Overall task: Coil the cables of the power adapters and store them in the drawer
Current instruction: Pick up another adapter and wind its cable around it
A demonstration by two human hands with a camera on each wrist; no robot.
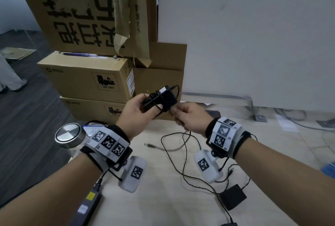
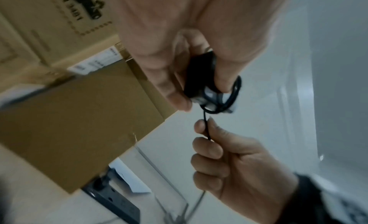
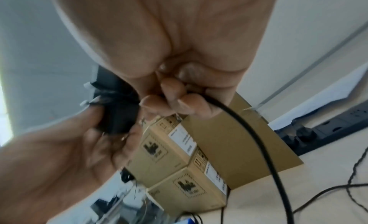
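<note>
My left hand (image 1: 141, 110) grips a black power adapter (image 1: 161, 99) in the air above the table's far edge, its metal prongs pointing up-left. Loops of its thin black cable (image 2: 229, 98) wrap round the adapter body (image 2: 197, 79). My right hand (image 1: 183, 115) pinches the loose run of that cable (image 3: 249, 133) just beside the adapter, fingers curled round it; the rest trails down to the table (image 1: 183, 149). A second black adapter (image 1: 233, 198) lies on the table at the lower right with its cable spread loosely. No drawer is in view.
Stacked cardboard boxes (image 1: 87, 79) stand behind the hands, a white panel (image 1: 253, 35) to the right. A glass jar with a metal lid (image 1: 69, 135) stands at the left of the wooden table (image 1: 163, 198). A power strip (image 1: 87, 205) lies near the front left edge.
</note>
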